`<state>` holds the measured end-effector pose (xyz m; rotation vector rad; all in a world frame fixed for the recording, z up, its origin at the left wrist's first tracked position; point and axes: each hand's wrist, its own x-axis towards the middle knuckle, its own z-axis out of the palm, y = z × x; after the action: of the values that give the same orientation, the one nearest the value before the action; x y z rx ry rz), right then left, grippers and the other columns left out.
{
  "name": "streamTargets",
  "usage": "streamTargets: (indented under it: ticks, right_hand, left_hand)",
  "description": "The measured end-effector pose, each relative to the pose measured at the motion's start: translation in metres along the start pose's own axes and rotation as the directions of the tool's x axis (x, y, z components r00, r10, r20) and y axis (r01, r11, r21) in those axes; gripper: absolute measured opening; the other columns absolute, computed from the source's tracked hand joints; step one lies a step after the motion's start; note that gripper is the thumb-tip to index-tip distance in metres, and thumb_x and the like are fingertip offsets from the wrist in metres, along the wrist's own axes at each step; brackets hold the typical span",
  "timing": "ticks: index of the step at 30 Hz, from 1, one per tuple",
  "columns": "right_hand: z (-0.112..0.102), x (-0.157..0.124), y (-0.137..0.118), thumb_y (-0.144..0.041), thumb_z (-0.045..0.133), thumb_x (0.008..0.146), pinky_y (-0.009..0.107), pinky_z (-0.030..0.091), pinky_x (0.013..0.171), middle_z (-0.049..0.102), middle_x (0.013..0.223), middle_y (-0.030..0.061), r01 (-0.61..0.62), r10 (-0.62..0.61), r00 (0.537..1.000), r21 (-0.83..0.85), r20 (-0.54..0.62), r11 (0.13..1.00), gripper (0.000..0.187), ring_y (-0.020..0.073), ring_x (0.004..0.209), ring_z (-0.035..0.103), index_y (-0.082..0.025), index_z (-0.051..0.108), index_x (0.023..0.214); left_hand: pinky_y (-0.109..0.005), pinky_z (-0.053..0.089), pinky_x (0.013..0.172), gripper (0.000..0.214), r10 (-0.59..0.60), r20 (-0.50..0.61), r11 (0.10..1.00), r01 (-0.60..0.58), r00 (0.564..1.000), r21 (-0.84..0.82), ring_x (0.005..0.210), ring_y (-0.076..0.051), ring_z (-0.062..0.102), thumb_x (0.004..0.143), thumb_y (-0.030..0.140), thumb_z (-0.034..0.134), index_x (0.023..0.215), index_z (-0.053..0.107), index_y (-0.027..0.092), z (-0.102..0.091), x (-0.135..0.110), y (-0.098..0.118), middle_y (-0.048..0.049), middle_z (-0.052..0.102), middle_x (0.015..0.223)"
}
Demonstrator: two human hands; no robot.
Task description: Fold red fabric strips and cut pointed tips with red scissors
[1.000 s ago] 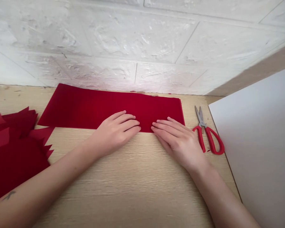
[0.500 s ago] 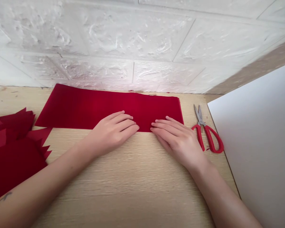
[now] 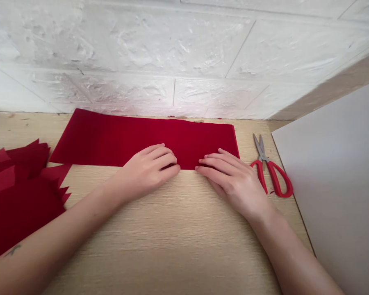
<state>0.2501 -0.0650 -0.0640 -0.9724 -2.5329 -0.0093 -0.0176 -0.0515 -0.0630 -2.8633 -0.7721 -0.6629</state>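
A long, flat red sheet (image 3: 110, 139) of paper or felt lies on the wooden table (image 3: 178, 221), against the wall. My left hand (image 3: 147, 172) and my right hand (image 3: 230, 176) rest on its near edge, fingertips pressing it down a short gap apart. Under my palms, the sheet's near edge is hidden. Just right of my right hand lie red-handled scissors (image 3: 267, 164), shut and not touched. A stack of cut red sheets (image 3: 21, 200) with zigzag edges sits left of my left forearm.
A white board (image 3: 332, 184) leans at the right, beyond the scissors. A white textured panel wall (image 3: 172, 53) runs along the table's far side. Bare wood lies between my forearms.
My fingers have curled slightly on the sheet's near edge, and my right hand has shifted a little to the right. The sheet and scissors stay in place.
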Motion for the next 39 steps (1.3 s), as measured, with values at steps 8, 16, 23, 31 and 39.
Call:
streamTargets:
  ticks: [8,16,23,31,39]
  right_hand:
    - [0.001,0.001,-0.001,-0.011,0.063,0.099,0.048,0.056,0.111,0.081,0.114,0.0045,0.011,-0.011,1.0,0.003,-0.018,1.0,0.019,0.023,0.108,0.075,-0.018,0.079,0.106]
    - [0.002,0.0,-0.002,-0.01,0.062,0.099,0.048,0.054,0.113,0.08,0.117,0.0068,-0.004,0.004,1.0,0.025,0.002,1.0,0.023,0.0236,0.111,0.073,-0.017,0.078,0.113]
    - [-0.003,-0.001,0.005,-0.013,0.06,0.1,0.044,0.055,0.112,0.079,0.119,0.0062,-0.047,0.044,0.998,0.108,0.038,0.993,0.021,0.021,0.111,0.074,-0.018,0.077,0.113]
    - [-0.032,-0.024,0.042,-0.031,0.055,0.103,0.048,0.058,0.099,0.082,0.099,0.0041,-0.561,0.575,0.756,0.143,-0.314,0.815,0.022,0.0239,0.094,0.077,-0.027,0.076,0.098]
    - [-0.02,-0.027,0.053,-0.036,0.068,0.092,0.048,0.057,0.09,0.08,0.101,0.0069,-0.544,0.554,0.829,0.119,-0.077,0.831,0.02,0.0278,0.097,0.071,-0.023,0.079,0.102]
  left_hand:
    - [-0.046,0.064,0.1,0.022,0.025,0.002,1.0,-0.025,1.0,0.007,0.109,-0.028,0.075,0.101,0.009,0.053,0.103,0.075,0.009,-0.001,0.002,0.003,-0.0075,0.079,0.113]
    - [-0.043,0.066,0.095,0.023,0.009,-0.016,0.999,-0.008,1.0,0.035,0.104,-0.026,0.077,0.099,0.004,0.053,0.106,0.076,0.006,-0.004,0.004,0.012,-0.0091,0.08,0.11]
    - [-0.042,0.067,0.094,0.022,-0.058,-0.023,0.997,0.057,0.998,-0.059,0.1,-0.025,0.077,0.1,0.023,0.061,0.105,0.077,0.008,0.0,0.006,0.015,-0.0084,0.08,0.106]
    - [-0.042,0.069,0.087,0.02,-0.04,-0.044,0.998,0.037,0.998,-0.056,0.098,-0.025,0.077,0.1,0.022,0.061,0.1,0.077,0.009,0.004,0.006,0.013,-0.0072,0.08,0.101]
    - [-0.042,0.067,0.089,0.013,0.013,-0.112,1.0,-0.01,0.994,0.027,0.095,-0.024,0.076,0.097,0.018,0.065,0.1,0.075,0.01,0.006,0.004,0.017,-0.0075,0.08,0.1]
